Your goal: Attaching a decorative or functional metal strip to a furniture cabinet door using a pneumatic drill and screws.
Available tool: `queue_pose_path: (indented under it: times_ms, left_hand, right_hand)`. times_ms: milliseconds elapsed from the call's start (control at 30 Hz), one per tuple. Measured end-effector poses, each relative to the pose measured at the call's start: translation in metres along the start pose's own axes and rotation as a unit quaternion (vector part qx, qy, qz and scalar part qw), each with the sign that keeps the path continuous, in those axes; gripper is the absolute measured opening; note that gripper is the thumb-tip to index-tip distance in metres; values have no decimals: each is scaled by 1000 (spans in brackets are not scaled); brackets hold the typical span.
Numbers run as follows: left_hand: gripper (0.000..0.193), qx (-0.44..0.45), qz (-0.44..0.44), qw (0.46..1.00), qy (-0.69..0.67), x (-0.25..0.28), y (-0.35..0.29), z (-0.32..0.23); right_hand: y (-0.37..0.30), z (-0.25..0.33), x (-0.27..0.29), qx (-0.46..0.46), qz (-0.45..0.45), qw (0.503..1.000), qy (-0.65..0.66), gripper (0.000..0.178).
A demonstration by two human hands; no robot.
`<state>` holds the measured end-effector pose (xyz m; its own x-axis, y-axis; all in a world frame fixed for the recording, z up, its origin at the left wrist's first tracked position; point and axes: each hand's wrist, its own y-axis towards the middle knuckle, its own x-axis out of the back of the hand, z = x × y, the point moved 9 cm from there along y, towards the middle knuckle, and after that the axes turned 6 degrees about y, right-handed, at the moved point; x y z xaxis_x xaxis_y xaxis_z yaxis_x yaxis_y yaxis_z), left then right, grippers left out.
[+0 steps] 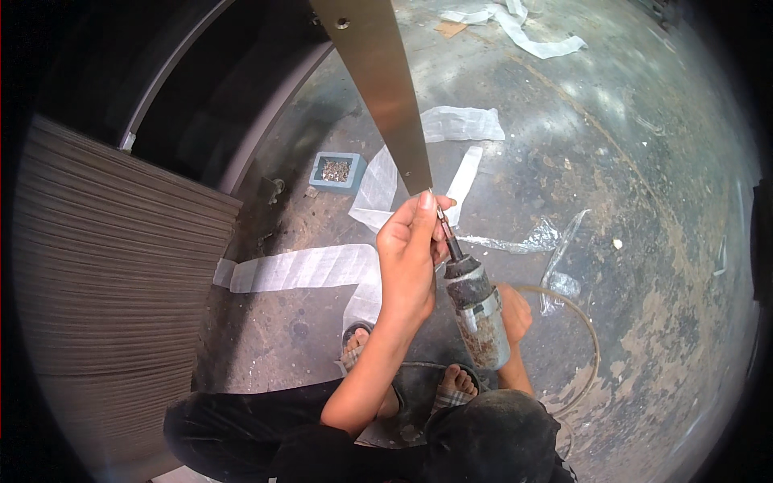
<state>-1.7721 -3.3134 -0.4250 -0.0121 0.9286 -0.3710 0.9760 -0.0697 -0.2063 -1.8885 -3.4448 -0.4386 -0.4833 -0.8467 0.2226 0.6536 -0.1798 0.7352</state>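
Observation:
My right hand (515, 312) is wrapped round a worn air screwdriver (477, 310), and the tool's body hides most of its fingers. The driver's bit (445, 224) points up and away, toward the near end of a long brown metal bar (385, 97). My left hand (409, 249) is closed in a pinch at that end, thumb and fingertips beside the tip of the bit. What lies between those fingertips is too small and covered to make out. A screw hole (341, 23) shows farther up the bar.
A blue-grey box (354, 183) of small metal fasteners stands on the floor at left. White wrapping strips (310, 268) and clear plastic film (543, 236) lie about. A hose (594, 342) curves at right. A ribbed brown panel (121, 298) rises on the left. My sandalled feet are below.

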Motion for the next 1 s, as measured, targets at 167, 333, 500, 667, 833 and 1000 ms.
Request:
queue_pose_path:
  times_ms: [167, 333, 500, 667, 833, 1000]
  left_hand:
    - [36, 50, 0, 995, -81, 9, -19, 12]
    - [50, 129, -62, 979, -146, 70, 32, 127]
    - [54, 40, 63, 863, -499, 34, 92, 116]
    - [42, 40, 46, 854, -516, 29, 108, 114]
    - [47, 41, -12, 854, -518, 23, 110, 123]
    - [50, 48, -9, 825, -563, 21, 113, 125]
  right_hand:
    - [-2, 4, 1, 6, 4, 1000, 16, 24]
    - [1, 16, 9, 24, 7, 1000, -4, 21]
    - [-14, 5, 14, -43, -47, 990, -127, 14]
    - [6, 29, 18, 32, -38, 999, -4, 19]
    - [-10, 22, 25, -33, -35, 992, -114, 13]
    - [-4, 29, 25, -62, 12, 990, -129, 26]
